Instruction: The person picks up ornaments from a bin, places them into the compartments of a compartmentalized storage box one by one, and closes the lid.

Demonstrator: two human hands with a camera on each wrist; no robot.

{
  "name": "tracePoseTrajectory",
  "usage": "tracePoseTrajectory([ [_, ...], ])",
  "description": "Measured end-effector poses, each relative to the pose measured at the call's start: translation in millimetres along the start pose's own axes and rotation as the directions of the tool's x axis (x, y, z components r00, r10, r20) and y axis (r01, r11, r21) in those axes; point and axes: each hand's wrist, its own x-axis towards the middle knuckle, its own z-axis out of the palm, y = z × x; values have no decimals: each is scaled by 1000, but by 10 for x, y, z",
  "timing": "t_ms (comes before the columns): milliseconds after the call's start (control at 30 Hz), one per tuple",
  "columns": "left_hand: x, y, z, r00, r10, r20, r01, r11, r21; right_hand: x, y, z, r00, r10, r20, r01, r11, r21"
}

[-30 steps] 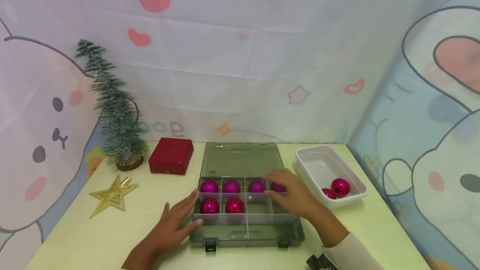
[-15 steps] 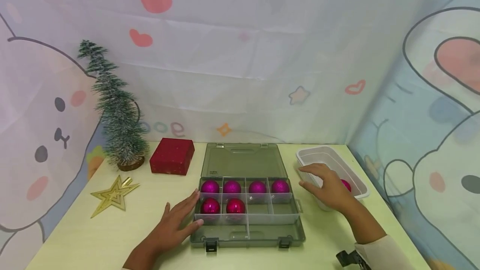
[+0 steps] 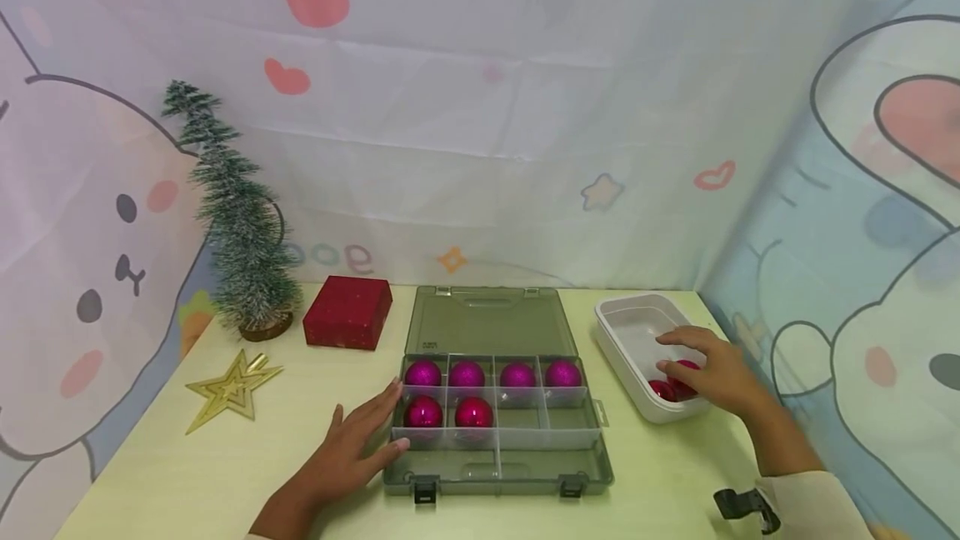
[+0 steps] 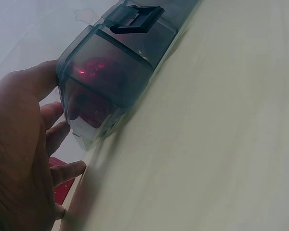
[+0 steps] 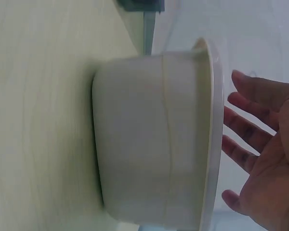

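Note:
A grey see-through compartment box (image 3: 555, 462) lies with its lid folded back. Its back row holds several glittery purple balls (image 3: 467, 374), and two shiny pink-red balls (image 3: 474, 413) sit at the left of the middle row. My left hand (image 3: 352, 448) rests against the box's left side, thumb and fingers touching its edge, as the left wrist view (image 4: 24, 139) also has it. Over the white tub (image 3: 626, 357) hovers my right hand (image 3: 720, 373), fingers spread and slightly bent, holding nothing. Below it are two shiny pink-red balls (image 3: 662, 391) in the tub, one partly hidden by the hand.
A dark red square box (image 3: 347, 312) stands left of the lid. Farther left is a small frosted tree (image 3: 251, 240) on a wooden base, with a gold star (image 3: 231, 390) in front. A patterned cloth (image 3: 480, 148) hangs behind the table.
My right hand has moved right from the back right compartment of the box to above the white tub, uncovering the purple ball there. My left hand stays against the box.

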Motion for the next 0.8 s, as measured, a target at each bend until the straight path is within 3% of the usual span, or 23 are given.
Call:
tracePoseTrajectory([
  [167, -3, -4, -1, 1000, 0, -4, 0, 1000, 2, 51, 163, -57, 993, 56, 108, -53, 998, -33],
  [433, -2, 7, -6, 1000, -9, 6, 9, 1000, 1, 77, 297, -49, 962, 117, 248, -102, 992, -70],
  [633, -3, 45, -25, 1000, -13, 11, 13, 1000, -7, 100, 313, -59, 941, 138, 308, -124, 990, -65],
  [800, -12, 46, -30, 1000, -10, 8, 10, 1000, -9, 111, 284, -48, 934, 109, 339, -95, 994, -57],
])
